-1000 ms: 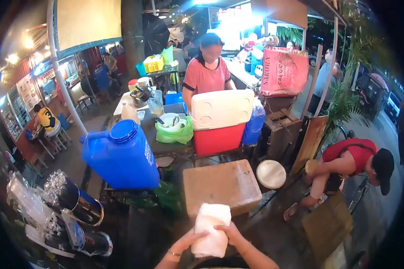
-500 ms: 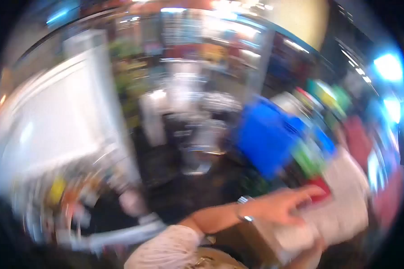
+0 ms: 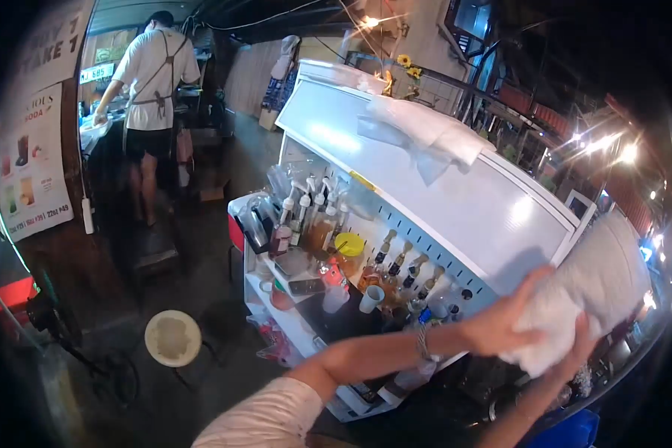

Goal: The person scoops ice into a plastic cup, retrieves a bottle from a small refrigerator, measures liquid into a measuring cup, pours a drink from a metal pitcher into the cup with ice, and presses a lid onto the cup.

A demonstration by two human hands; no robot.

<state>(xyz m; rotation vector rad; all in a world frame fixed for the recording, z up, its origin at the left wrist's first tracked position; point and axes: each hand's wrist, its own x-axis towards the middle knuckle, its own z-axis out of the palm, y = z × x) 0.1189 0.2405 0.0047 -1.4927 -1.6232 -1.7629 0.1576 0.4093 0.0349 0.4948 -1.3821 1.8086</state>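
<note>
Both my hands are at the right around a large, pale, soft-looking bundle [image 3: 601,272]; whether it is cloth, paper or plastic I cannot tell. My left hand [image 3: 504,321], with a bracelet or watch at the wrist, presses its near side, fingers and thumb apart around it. Lower down, my right hand [image 3: 575,355] supports the bundle from below, its fingers partly hidden. Left of the hands stands a white drinks counter [image 3: 299,336] with pump bottles [image 3: 302,213], small bottles [image 3: 396,261], a plastic cup [image 3: 372,299] and a yellow lid [image 3: 349,243].
A raised white panel [image 3: 455,201] backs the counter, with a crumpled white sheet [image 3: 429,131] over its top. A round stool [image 3: 173,338] and a fan [image 3: 89,358] stand at the left. Further back, a person [image 3: 153,89] in an apron faces away. A blue container [image 3: 571,433] shows at bottom right.
My view has swung from a blurred scene with a blue crate to the drinks counter. The pale bundle stays with my hands; the red item near my left hand no longer shows.
</note>
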